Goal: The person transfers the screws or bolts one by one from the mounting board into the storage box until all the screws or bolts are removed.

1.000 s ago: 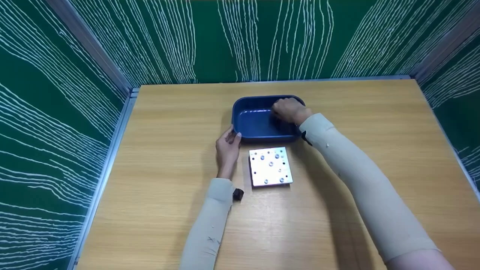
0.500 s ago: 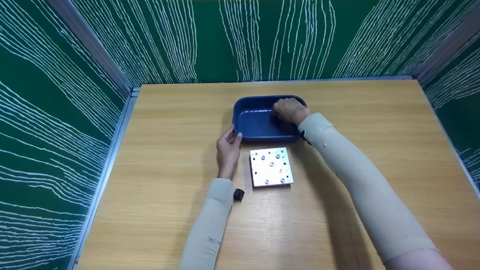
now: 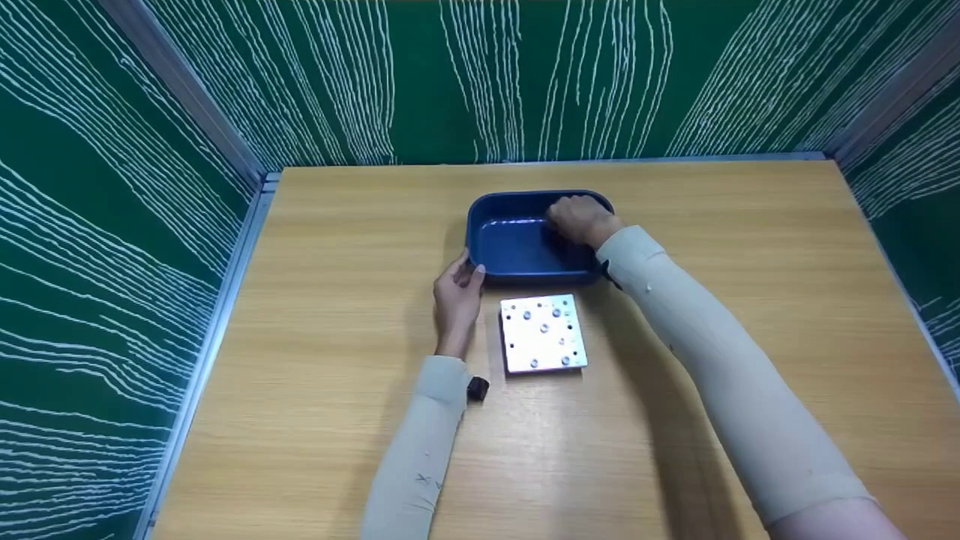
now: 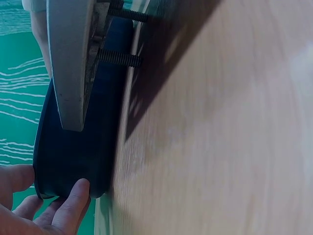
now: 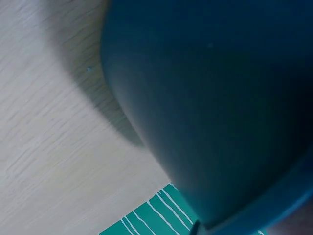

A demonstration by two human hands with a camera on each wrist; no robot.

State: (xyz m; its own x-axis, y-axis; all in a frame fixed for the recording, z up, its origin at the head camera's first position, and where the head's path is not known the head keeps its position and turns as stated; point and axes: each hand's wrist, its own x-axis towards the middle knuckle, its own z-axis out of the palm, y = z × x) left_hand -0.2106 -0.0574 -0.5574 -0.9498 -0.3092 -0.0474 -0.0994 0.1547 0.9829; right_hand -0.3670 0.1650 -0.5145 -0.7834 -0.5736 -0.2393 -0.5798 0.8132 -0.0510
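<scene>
My left hand [image 3: 456,304] grips the near left corner of a dark blue rectangular tray [image 3: 517,251]. In the left wrist view the thumb lies at its rim and the fingers [image 4: 73,203] bend round the outer wall. Over the tray's right wall reaches my right hand [image 3: 583,219], knuckles up and fingers pointing down inside. Those fingertips are hidden, and I cannot tell whether they hold anything. The right wrist view shows mostly the tray's outer wall [image 5: 210,107]. In front of the tray lies a square silver metal plate [image 3: 541,341] with holes and screws; threaded bolts [image 4: 120,58] stick out beneath it.
The tray and plate rest on a wooden table [image 3: 337,300]. Green panels [image 3: 420,90] with white wavy lines stand along its back and sides. A small black device [image 3: 477,388] sits at the left cuff.
Both hands keep their places at the tray. The view shifts very slightly; the plate and tray stay where they were.
</scene>
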